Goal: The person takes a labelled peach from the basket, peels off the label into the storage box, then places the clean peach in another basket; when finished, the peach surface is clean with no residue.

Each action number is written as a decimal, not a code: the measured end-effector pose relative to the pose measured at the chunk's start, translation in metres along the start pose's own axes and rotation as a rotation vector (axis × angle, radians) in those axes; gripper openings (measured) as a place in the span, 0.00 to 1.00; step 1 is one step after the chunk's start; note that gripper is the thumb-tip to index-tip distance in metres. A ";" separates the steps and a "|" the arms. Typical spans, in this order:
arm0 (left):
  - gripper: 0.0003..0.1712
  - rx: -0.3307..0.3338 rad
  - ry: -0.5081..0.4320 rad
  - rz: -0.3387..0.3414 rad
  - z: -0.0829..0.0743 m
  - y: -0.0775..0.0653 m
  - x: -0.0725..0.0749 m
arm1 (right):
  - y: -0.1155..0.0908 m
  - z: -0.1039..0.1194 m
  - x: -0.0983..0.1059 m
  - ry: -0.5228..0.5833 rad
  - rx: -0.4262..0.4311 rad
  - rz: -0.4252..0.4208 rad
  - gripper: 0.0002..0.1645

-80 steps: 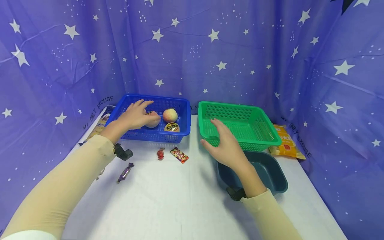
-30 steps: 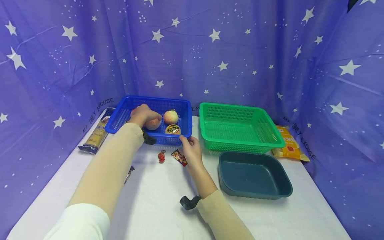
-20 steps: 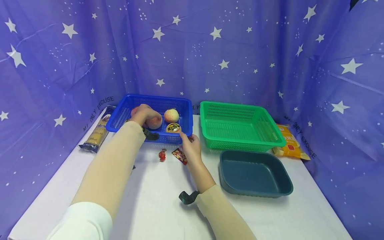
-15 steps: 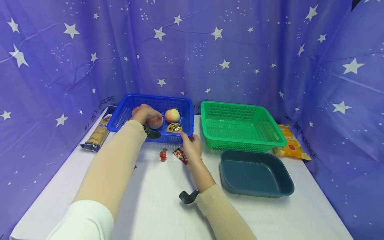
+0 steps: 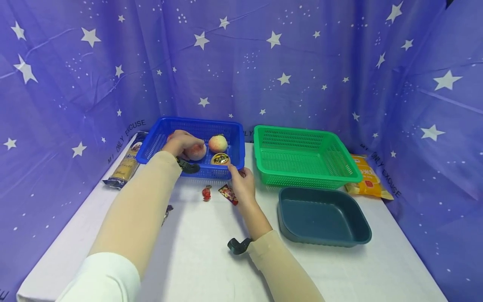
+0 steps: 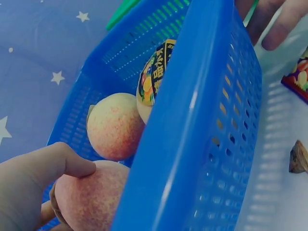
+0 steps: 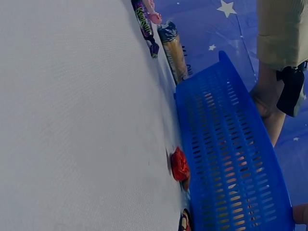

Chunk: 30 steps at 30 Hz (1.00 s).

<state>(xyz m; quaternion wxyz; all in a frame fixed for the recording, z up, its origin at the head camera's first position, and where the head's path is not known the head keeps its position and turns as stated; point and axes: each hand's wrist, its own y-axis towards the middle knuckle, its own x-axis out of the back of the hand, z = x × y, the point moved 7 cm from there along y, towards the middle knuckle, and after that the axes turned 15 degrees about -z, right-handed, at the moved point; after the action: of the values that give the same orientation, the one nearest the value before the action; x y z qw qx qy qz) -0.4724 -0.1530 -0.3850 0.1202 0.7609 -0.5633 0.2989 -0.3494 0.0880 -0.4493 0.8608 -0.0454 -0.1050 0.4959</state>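
Observation:
My left hand [image 5: 180,144] reaches into the blue basket [image 5: 203,166] and holds a pinkish peach [image 6: 94,197], the thumb on its upper side and the fingers partly hidden behind it. At the basket's front right corner, my right hand [image 5: 243,184] grips the rim, thumb on top and fingers curled below the edge. A paler peach [image 6: 115,126] lies beside the held one. Close to the right hand, inside the basket, is a round fruit with a black and gold label [image 5: 220,159]. Another reddish fruit [image 5: 171,136] shows just behind the left hand.
A red-wrapped candy [image 5: 206,193] and a flat snack packet [image 5: 228,194] lie before the basket. A purple-wrapped candy [image 7: 143,21] sits further left. Right stand a green basket [image 5: 305,178] and a dark bin [image 5: 324,241]. Yellow [image 5: 367,180] and gold-blue [image 5: 126,167] packages flank the baskets.
From hovering over the blue basket, my left hand has come down onto the peach. My right hand has moved left from above the dark bin to the blue basket's rim.

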 end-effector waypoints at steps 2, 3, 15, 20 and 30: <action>0.30 -0.002 -0.032 0.009 0.000 0.000 0.001 | 0.000 0.001 0.000 -0.003 0.012 -0.001 0.46; 0.30 -0.002 -0.051 0.012 0.001 0.001 0.002 | 0.000 0.002 0.000 -0.003 0.016 -0.001 0.46; 0.35 -0.166 -0.257 0.071 -0.019 -0.024 0.019 | 0.006 0.003 0.002 -0.007 0.020 0.025 0.47; 0.33 -0.271 -0.241 0.045 -0.023 -0.043 0.021 | 0.009 0.002 0.002 -0.006 0.023 0.029 0.49; 0.31 -0.520 -0.226 0.002 -0.032 -0.095 0.026 | 0.011 0.001 0.002 -0.008 0.053 0.052 0.48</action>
<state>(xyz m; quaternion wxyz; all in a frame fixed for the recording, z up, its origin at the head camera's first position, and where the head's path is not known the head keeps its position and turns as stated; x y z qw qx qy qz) -0.3897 -0.1246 -0.3293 0.2475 0.7324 -0.6316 0.0581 -0.3580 0.0957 -0.4500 0.8480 -0.0233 -0.0942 0.5210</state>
